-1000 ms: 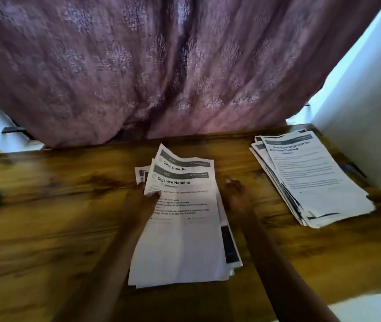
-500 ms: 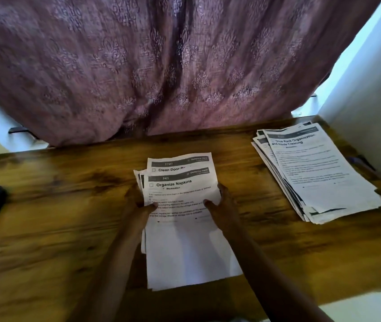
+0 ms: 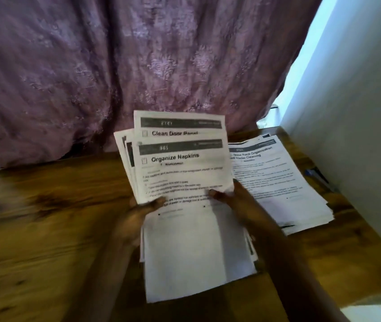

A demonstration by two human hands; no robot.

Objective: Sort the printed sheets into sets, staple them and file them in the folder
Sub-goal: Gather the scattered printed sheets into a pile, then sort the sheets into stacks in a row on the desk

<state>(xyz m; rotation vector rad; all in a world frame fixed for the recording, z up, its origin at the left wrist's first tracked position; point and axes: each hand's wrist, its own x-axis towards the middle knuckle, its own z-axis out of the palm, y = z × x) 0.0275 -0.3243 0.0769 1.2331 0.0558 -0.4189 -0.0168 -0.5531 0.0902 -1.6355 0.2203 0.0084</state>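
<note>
While left grip (image 3: 138, 214) and right grip (image 3: 233, 196) each pinch fanned sheets (image 3: 185, 173) mid-frame, sorting seems underway; pile (image 3: 278, 182) lies right on table (image 3: 45, 228); stapling, filing apparently undone.

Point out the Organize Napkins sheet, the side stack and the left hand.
Organize Napkins sheet (image 3: 185, 177), head view, body text.
Side stack (image 3: 278, 182), head view, top sheet's text.
Left hand (image 3: 137, 216), head view, hand's back.

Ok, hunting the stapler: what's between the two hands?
Head view: only the fanned sheaf of white printed sheets, gripped by left hand and right hand.
</note>
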